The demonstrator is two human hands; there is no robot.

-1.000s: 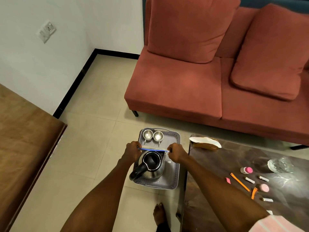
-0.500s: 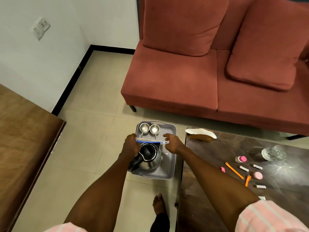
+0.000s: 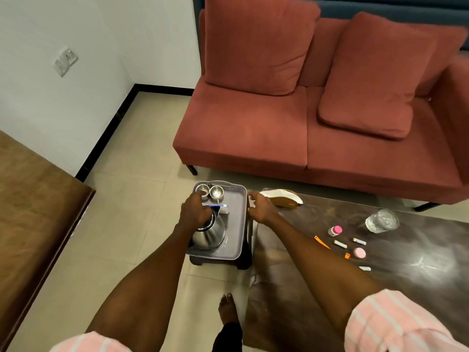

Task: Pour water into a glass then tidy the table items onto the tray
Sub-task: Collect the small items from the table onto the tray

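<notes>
Beside the table's left edge, the left hand point(image 3: 194, 212) pinches a blue pen point(image 3: 215, 206) over the kettle point(image 3: 209, 233) on the grey tray point(image 3: 234, 224), probably to lay it down, while the right hand point(image 3: 261, 208) hovers half-spread at the tray's rim.

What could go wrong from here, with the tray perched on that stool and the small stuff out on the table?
1. The grey plastic tray overhangs a small dark stool; pressing its edge might tip the steel kettle and two steel cups.
2. The left hand is over the kettle top, crowding the cups.
3. The clear water glass stands near small pink-capped items; reaching for them could knock it.
</notes>
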